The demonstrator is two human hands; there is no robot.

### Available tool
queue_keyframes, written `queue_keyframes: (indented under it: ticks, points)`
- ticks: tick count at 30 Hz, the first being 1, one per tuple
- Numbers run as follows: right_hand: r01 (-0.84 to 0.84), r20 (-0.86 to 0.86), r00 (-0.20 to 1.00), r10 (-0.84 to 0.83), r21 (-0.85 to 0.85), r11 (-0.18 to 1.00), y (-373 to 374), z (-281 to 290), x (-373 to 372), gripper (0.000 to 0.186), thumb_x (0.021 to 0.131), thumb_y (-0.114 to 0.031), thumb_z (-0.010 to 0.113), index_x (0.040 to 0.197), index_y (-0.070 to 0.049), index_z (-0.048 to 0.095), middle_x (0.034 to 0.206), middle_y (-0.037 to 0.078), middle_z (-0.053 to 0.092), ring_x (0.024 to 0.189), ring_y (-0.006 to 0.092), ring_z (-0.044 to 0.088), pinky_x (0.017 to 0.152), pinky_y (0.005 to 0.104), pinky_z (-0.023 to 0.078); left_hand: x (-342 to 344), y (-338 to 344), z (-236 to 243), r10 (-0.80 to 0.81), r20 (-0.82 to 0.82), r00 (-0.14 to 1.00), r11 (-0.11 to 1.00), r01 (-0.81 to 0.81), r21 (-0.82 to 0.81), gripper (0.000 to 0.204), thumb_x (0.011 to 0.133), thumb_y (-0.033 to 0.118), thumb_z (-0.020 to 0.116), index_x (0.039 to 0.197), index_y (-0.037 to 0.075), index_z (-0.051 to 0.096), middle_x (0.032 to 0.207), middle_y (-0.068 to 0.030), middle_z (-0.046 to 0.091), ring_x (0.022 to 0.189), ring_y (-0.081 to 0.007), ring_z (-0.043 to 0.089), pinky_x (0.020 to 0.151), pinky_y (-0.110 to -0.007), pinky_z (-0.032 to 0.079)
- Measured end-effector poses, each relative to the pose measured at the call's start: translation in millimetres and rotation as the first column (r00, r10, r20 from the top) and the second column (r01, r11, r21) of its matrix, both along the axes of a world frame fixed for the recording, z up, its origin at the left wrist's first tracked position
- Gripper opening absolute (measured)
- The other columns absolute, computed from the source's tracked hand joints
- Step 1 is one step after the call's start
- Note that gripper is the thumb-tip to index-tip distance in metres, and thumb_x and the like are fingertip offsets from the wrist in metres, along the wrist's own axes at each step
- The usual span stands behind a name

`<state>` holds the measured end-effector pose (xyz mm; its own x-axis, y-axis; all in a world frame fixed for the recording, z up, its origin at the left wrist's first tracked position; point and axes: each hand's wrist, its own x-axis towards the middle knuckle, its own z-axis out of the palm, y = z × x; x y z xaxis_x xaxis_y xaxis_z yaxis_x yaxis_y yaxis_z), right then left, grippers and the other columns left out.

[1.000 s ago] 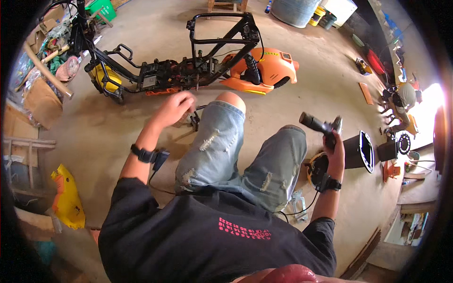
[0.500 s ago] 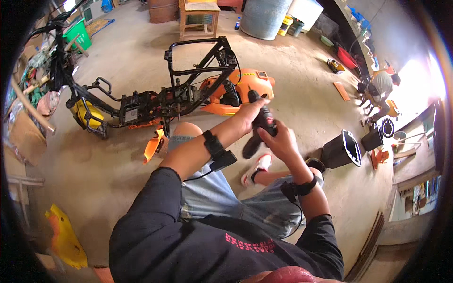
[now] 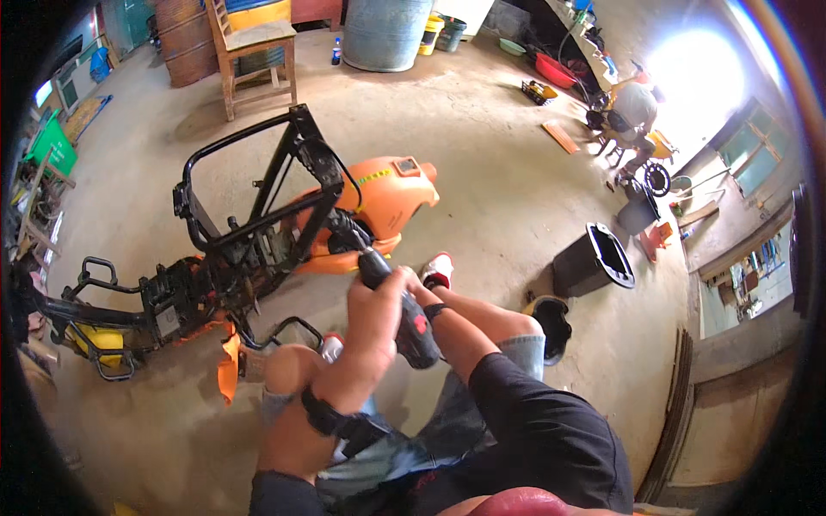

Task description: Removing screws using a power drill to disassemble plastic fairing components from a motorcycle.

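Observation:
My left hand (image 3: 374, 314) is wrapped round a black-and-red power drill (image 3: 416, 335), angled forward over my knees. My right hand (image 3: 411, 288) grips it from the far side, partly hidden by my left hand. The drill's front end points at the shock absorber area (image 3: 342, 225) of a stripped black scooter frame (image 3: 211, 172); I cannot tell whether it touches. Behind that sits an orange body panel (image 3: 383, 196). A small orange piece (image 3: 228, 370) hangs low at the frame's near side, by my left knee.
A black bin-like part (image 3: 576, 267) and a black-and-yellow part (image 3: 551, 331) stand to my right. Another person (image 3: 635, 112) bends over at the back right. A wooden chair (image 3: 258, 52), drums (image 3: 387, 30) and a green bin (image 3: 53, 142) stand farther off.
The drill has moved from beside my right knee up and forward to the frame, with both hands now on it. I have leaned toward the scooter, and the view has turned.

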<state>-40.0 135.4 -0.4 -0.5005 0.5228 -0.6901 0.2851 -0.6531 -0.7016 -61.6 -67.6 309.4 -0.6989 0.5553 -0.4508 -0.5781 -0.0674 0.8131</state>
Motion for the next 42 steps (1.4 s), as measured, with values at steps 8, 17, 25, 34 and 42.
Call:
queue_keyframes:
  ticks: [8,17,25,34,42]
  points:
    - [0.127,-0.111,0.987,-0.119,0.07,0.989,-2,-32,-47,0.033,0.095,-0.028,0.041,0.117,-0.006,0.049,0.099,0.012,0.063,0.073,0.0228,0.065,0.064,0.0364,0.052,13,31,-13,-0.171,-0.299,0.939,0.984,0.149,-0.093,0.021,0.08,0.014,0.068,0.092,0.002,0.056,0.078,-0.0021,0.057,0.067,-0.0103,0.055,0.063,-0.026,0.046]
    - [0.167,-0.148,0.978,-0.148,0.123,0.978,-11,-33,-77,0.031,0.097,-0.021,0.035,0.118,-0.003,0.048,0.099,0.011,0.063,0.073,0.0209,0.065,0.065,0.0353,0.053,8,26,4,-0.28,-0.227,0.933,0.958,0.285,-0.01,0.026,0.08,0.014,0.067,0.095,-0.004,0.056,0.082,-0.0047,0.059,0.072,-0.0127,0.056,0.068,-0.028,0.046]
    - [0.166,-0.11,0.982,-0.152,0.136,0.977,-11,-37,-79,0.033,0.099,-0.027,0.034,0.115,-0.002,0.05,0.099,0.01,0.062,0.072,0.0189,0.065,0.065,0.034,0.053,9,20,13,-0.385,-0.186,0.904,0.923,0.38,-0.064,0.051,0.077,0.016,0.069,0.113,-0.014,0.05,0.099,-0.0203,0.063,0.096,-0.0255,0.062,0.085,-0.032,0.046]
    - [0.184,-0.12,0.979,-0.165,0.178,0.967,9,-78,-70,0.034,0.095,-0.024,0.046,0.102,0.009,0.055,0.084,0.014,0.065,0.062,0.0217,0.066,0.056,0.0295,0.055,8,30,-6,-0.23,-0.375,0.898,0.972,0.228,-0.051,0.045,0.074,0.021,0.065,0.102,-0.012,0.053,0.113,-0.0309,0.048,0.118,-0.0361,0.042,0.099,-0.037,0.035]
    - [0.163,-0.061,0.986,-0.156,0.149,0.975,9,-62,-43,0.031,0.093,-0.022,0.048,0.098,0.007,0.057,0.076,0.011,0.063,0.058,0.0218,0.064,0.052,0.0301,0.054,4,38,-18,-0.188,-0.242,0.952,0.981,0.192,-0.009,0.014,0.076,0.012,0.068,0.079,0.002,0.059,0.069,-0.0011,0.057,0.061,-0.0112,0.053,0.059,-0.028,0.044]
